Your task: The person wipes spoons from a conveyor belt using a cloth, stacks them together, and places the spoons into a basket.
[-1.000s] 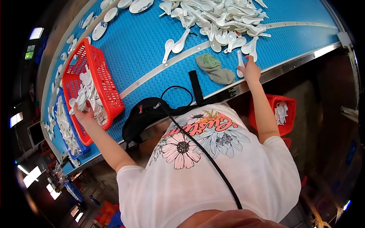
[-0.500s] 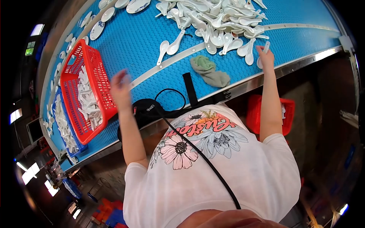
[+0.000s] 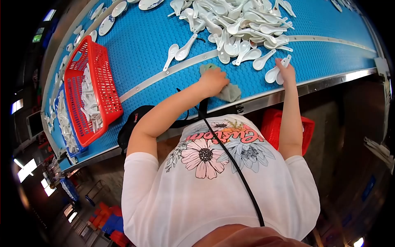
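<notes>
My left hand (image 3: pixel 214 82) is on the grey-green cloth (image 3: pixel 230 94) near the belt's front edge, its fingers closed over the cloth's left part. At the right, my right hand (image 3: pixel 286 71) holds white spoons (image 3: pixel 273 75) by the belt edge, their handles pointing up and to the right. Just beyond both hands lies a big heap of white spoons (image 3: pixel 242 24). Two loose spoons (image 3: pixel 185 48) rest on the blue belt (image 3: pixel 135 49) left of the heap.
A red basket (image 3: pixel 108 88) with spoons stands at the left, beside a blue basket (image 3: pixel 68 127) of spoons. Plates (image 3: pixel 107 25) line the far left. A black bag (image 3: pixel 133 123) lies at the front edge, and a red basket (image 3: pixel 269 127) is below the table.
My left hand has left the spoons in the red basket and moved right onto the cloth. My right hand has shifted slightly right and now has spoons in it.
</notes>
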`<state>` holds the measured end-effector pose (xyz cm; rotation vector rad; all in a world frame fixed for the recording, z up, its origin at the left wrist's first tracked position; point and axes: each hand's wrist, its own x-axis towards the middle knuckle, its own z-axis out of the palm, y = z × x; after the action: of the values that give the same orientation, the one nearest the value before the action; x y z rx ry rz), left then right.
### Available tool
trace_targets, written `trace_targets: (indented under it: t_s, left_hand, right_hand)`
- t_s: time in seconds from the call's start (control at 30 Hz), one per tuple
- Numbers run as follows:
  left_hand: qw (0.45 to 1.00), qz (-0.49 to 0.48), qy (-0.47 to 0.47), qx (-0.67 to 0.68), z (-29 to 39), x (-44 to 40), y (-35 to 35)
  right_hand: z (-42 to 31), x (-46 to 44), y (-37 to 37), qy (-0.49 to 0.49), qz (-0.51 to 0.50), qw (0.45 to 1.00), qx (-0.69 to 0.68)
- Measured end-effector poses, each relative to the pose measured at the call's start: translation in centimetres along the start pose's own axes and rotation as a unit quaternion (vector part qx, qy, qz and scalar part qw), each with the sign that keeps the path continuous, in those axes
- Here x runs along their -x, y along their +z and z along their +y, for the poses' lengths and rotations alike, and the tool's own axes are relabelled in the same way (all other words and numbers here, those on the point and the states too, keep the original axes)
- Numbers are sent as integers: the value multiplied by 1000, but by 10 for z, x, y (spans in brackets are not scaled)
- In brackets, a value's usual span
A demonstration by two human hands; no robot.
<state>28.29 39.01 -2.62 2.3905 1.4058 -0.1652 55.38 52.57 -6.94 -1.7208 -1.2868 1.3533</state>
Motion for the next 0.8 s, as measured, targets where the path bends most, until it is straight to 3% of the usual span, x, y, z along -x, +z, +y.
trace_targets:
  t_s: [0.07, 0.13, 0.17, 0.2, 0.23, 0.27, 0.33, 0.37, 0.43, 0.47, 0.5, 0.57, 0.6, 0.73, 0.8]
  left_hand:
    - [998, -53, -14, -43, 0, -8, 0]
    - [991, -85, -48, 88, 0, -11, -8]
    - [991, -88, -46, 86, -1, -10, -14]
    - [954, -99, -85, 270, -3, -5, -20]
    - [882, -106, -123, 443, -5, 1, -26]
    - [883, -106, -123, 440, -8, 10, -29]
    - [734, -36, -172, 656, -6, 31, -33]
    - [733, -36, -172, 657, -3, 35, -32]
    - [676, 177, -86, 710, 8, 45, -26]
    - [624, 206, -90, 748, 18, 44, -31]
    - [623, 204, -88, 750, 22, 37, -25]
    - [696, 295, -102, 647, 25, 24, -10]
    - [654, 302, -125, 682, 27, 23, -7]
    - [665, 309, -181, 656, 24, 39, -10]
    - [772, 337, -180, 508, 26, 43, -16]
  right_hand:
    - [-3, -7, 8, 29, -16, 999, -9]
    - [-1, -21, 20, 8, -29, 999, 29]
    - [2, -23, 23, 10, -27, 999, 26]
    - [-2, -22, 26, 12, -30, 999, 18]
    - [-4, -22, 29, 13, -34, 999, 9]
    - [-3, -21, 27, 3, -34, 999, 1]
    - [-15, -1, 20, -25, -60, 998, 15]
    - [-24, 12, 16, -51, -86, 995, 31]
    - [-36, 45, 34, -92, -115, 989, -18]
    - [-49, 65, 47, -105, -120, 987, -3]
    - [-61, 87, 67, -102, -110, 988, -38]
    - [-62, 113, 105, -201, -103, 971, -73]
    - [-73, 122, 116, -216, -89, 965, -116]
    - [-72, 126, 125, -169, -140, 968, -121]
    - [-69, 130, 128, -192, -120, 965, -130]
